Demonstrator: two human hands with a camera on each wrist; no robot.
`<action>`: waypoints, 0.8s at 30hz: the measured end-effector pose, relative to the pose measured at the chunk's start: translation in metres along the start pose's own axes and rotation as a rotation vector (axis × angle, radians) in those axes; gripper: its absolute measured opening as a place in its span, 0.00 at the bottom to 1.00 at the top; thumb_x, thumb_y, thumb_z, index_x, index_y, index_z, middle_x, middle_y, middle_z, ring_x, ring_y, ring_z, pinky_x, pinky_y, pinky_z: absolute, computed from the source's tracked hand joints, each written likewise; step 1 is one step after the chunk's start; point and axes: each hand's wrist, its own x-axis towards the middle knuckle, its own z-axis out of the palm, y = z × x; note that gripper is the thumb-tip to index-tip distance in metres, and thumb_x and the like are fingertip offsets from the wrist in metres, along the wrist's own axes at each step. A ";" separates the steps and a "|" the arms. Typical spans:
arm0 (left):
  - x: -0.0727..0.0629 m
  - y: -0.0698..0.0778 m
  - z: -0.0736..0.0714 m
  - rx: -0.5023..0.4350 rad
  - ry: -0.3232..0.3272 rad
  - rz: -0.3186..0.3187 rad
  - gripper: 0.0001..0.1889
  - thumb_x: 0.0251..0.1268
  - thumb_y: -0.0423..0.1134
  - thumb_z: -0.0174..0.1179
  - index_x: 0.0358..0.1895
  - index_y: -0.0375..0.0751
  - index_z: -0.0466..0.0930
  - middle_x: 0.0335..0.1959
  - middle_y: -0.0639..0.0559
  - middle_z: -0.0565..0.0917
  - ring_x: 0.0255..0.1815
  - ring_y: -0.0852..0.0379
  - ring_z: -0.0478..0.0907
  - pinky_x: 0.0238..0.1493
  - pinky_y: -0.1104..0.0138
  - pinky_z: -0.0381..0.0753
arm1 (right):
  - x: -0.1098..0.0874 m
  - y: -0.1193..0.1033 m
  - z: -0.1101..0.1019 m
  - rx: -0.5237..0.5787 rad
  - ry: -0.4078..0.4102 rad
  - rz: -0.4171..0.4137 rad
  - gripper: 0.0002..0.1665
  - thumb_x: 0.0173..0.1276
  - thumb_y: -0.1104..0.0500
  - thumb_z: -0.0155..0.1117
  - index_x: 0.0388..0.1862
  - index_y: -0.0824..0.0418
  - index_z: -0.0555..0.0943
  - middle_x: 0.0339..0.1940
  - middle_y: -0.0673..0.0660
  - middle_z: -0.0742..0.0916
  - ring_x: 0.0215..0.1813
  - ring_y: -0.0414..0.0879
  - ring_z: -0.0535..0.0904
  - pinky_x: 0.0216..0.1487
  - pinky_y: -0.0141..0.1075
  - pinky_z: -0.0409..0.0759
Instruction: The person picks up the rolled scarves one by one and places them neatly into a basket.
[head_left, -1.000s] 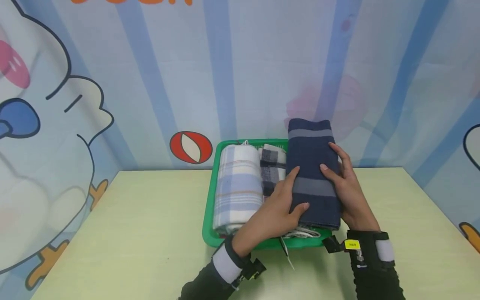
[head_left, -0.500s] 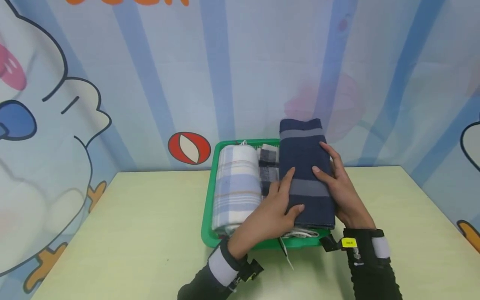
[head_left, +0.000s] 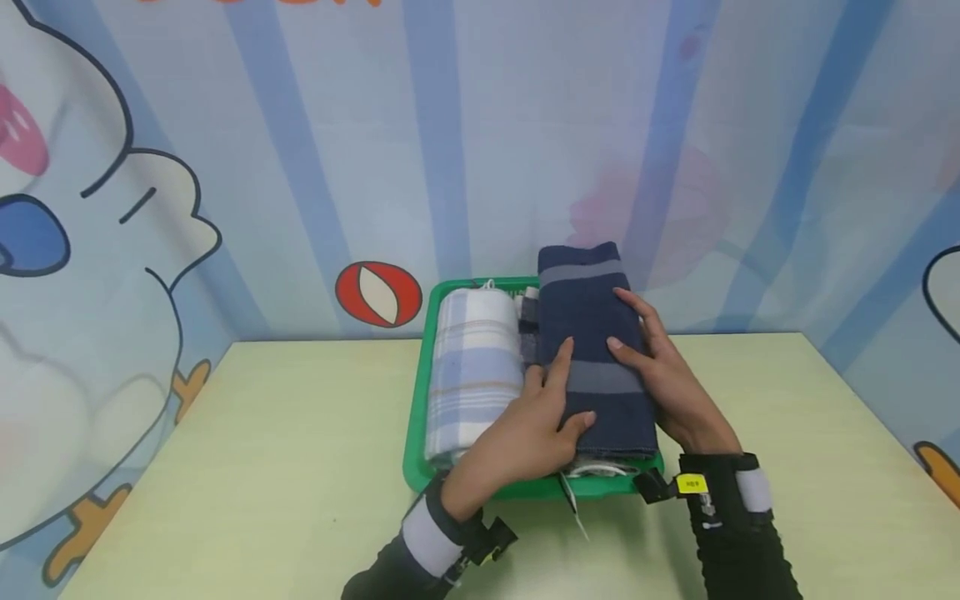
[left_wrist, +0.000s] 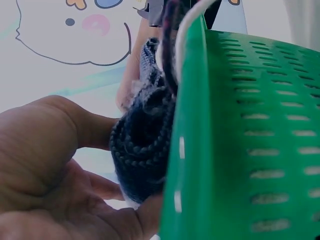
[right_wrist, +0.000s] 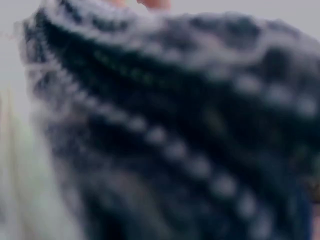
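Observation:
A folded navy towel [head_left: 588, 321] with grey stripes lies over the right side of a green plastic basket [head_left: 417, 429], its far end standing up past the rim. My left hand [head_left: 525, 437] grips the towel's left side near its close end; in the left wrist view, thumb and fingers reach round the towel's rolled edge [left_wrist: 142, 150]. On the right side, my right hand [head_left: 678, 387] holds it with the thumb on top. Blurred navy cloth [right_wrist: 165, 135] fills the right wrist view. Inside the basket, a white and blue plaid roll [head_left: 476, 367] sits left of a mostly covered dark checked cloth [head_left: 528, 321].
The basket stands on a pale yellow table [head_left: 300, 450], close to the cartoon-printed backdrop [head_left: 375, 167]. White cords [head_left: 600, 469] lie at the basket's front, and a thin tag [head_left: 573, 504] hangs over its front rim.
Both hands have carried the navy towel to the left, over the basket. It now covers more of the checked cloth. The basket and the plaid roll have stayed in place.

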 end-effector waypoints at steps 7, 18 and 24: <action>-0.001 -0.002 -0.001 -0.024 -0.027 -0.045 0.44 0.77 0.49 0.51 0.80 0.56 0.26 0.78 0.27 0.48 0.26 0.52 0.81 0.27 0.65 0.77 | 0.006 0.004 0.004 -0.016 -0.015 0.025 0.37 0.79 0.47 0.50 0.77 0.25 0.47 0.83 0.53 0.49 0.68 0.45 0.70 0.52 0.38 0.85; -0.001 -0.005 -0.003 -0.033 -0.046 -0.084 0.44 0.77 0.49 0.50 0.81 0.53 0.27 0.77 0.26 0.49 0.21 0.57 0.78 0.23 0.67 0.77 | 0.010 0.005 0.008 -0.055 -0.037 0.051 0.37 0.79 0.47 0.50 0.78 0.26 0.46 0.84 0.54 0.48 0.76 0.59 0.62 0.53 0.37 0.83; -0.004 -0.007 -0.004 -0.054 -0.053 -0.092 0.43 0.78 0.48 0.50 0.81 0.51 0.28 0.77 0.24 0.47 0.20 0.60 0.79 0.24 0.68 0.77 | 0.012 0.006 0.009 -0.061 -0.055 0.073 0.37 0.80 0.47 0.48 0.79 0.27 0.45 0.84 0.55 0.48 0.70 0.54 0.69 0.53 0.39 0.83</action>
